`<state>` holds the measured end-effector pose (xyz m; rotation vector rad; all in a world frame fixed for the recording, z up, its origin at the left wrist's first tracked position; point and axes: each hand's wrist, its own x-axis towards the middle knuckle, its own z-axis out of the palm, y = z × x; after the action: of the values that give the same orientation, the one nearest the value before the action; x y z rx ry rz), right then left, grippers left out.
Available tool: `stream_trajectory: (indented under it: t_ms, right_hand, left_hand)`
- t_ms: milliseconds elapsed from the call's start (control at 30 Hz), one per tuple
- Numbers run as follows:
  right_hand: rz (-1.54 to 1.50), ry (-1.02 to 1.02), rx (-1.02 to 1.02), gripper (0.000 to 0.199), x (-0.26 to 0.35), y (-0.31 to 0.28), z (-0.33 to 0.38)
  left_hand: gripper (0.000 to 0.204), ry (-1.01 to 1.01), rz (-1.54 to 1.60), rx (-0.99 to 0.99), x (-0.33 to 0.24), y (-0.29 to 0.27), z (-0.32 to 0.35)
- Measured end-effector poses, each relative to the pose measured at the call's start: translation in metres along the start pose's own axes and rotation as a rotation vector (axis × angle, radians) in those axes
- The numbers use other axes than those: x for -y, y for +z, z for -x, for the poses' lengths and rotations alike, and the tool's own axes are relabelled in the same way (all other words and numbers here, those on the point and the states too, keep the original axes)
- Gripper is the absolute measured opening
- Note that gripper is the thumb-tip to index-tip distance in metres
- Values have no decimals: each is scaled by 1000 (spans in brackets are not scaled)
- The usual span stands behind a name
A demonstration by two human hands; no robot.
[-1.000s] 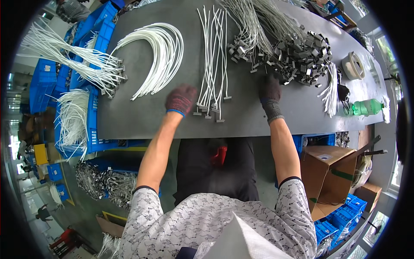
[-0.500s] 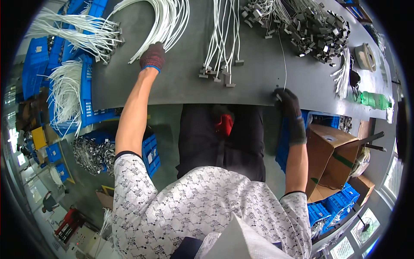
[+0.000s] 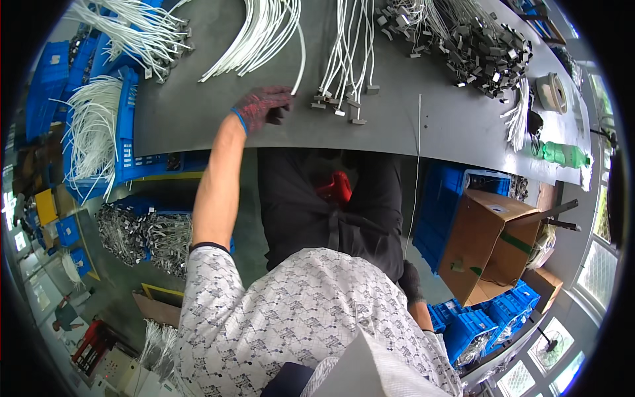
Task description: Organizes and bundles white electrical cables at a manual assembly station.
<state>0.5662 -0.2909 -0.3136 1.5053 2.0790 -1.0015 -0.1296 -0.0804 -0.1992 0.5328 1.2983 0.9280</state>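
My left hand [image 3: 264, 108], in a dark red knitted glove with a blue cuff, is over the table near its front edge. Its fingertips pinch the end of one white cable [image 3: 302, 63], drawn apart from the curved bundle of white cables [image 3: 254, 43]. Low beside my right thigh is my right hand [image 3: 411, 281] in a dark glove, partly hidden by my leg and shirt. A thin pale wire [image 3: 417, 142] runs from the tabletop over the edge down to this hand, which appears closed on it. White cables with grey connectors [image 3: 344, 99] lie between the two.
On the dark table [image 3: 198, 126], a heap of grey metal connectors [image 3: 489, 56] lies at the right, near a tape roll [image 3: 551, 92] and a green bottle [image 3: 564, 154]. Blue crates of cables [image 3: 126, 126] stand left. A cardboard box [image 3: 486, 245] and a blue bin [image 3: 440, 208] stand right.
My left hand has moved right from the bundle to a single cable's end. My right hand has gone from the table edge down beside my thigh, drawing the thin wire over the edge.
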Motion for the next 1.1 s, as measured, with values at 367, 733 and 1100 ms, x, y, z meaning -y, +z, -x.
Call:
stream_trajectory:
  t_ms: [367, 733, 1100]
  right_hand:
    - [-198, 13, -313, 17, 88, -82, -50]
    - [68, 227, -90, 25, 2, -40, 6]
    - [-1, 162, -201, 25, -1, -21, 11]
  left_hand:
    - [18, 152, 515, 163, 21, 282, -59]
    - [6, 730, 647, -411, -23, 290, -78]
    - [9, 711, 668, -428, -12, 300, -61]
